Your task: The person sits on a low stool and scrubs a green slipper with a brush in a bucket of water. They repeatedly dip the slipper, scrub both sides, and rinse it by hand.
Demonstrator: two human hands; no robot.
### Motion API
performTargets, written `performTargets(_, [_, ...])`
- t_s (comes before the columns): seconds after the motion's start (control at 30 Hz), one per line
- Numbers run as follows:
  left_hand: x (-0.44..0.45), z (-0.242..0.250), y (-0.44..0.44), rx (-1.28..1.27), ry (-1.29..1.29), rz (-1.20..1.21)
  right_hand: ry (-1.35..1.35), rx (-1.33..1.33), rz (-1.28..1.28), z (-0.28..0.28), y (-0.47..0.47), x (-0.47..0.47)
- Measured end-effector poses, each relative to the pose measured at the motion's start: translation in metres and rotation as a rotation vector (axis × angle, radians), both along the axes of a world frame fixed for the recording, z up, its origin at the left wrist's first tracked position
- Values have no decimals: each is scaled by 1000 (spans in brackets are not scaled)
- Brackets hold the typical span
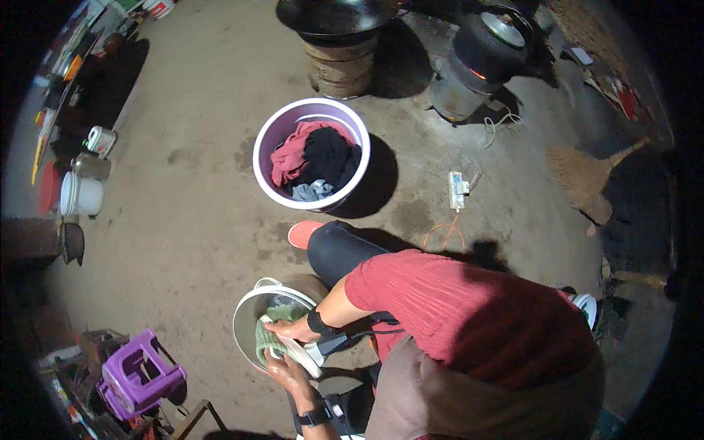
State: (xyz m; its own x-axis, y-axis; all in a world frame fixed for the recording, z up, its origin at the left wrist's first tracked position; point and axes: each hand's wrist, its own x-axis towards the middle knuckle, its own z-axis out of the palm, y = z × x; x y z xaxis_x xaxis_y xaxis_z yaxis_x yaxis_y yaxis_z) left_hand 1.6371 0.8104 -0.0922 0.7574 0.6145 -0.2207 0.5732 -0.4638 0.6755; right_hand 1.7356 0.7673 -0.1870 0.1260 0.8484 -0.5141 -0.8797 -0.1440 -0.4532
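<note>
A round whitish bucket [240, 324] stands low in front of me, its wire handle at the far side. Both hands work over its opening on a green cloth [265, 336]. My right hand [294, 329] presses on the upper part of the cloth, while my left hand [286, 373] grips its lower edge. Under the hands, a pale flat strip [305, 357] slants across the bucket's rim; what it is cannot be told. More green fabric [289, 313] lies inside, beside something glossy that may be water or suds.
Ahead stands a purple tub [265, 184] of pink, black and grey clothes. Beyond it are a wok [335, 22] on a round stove and a blackened kettle [489, 47] on a glowing stove. A power strip [456, 192] with cords lies rightward. A purple stool [140, 379] sits lower left.
</note>
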Motion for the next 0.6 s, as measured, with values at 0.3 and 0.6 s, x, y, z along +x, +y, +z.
performTargets(0.3, [7, -2, -1, -641, -356, 330, 183, -37, 5, -11, 14, -18])
performTargets(0.6, [-4, -12, 4, -137, -194, 317, 242, 32, 37, 2, 7, -17])
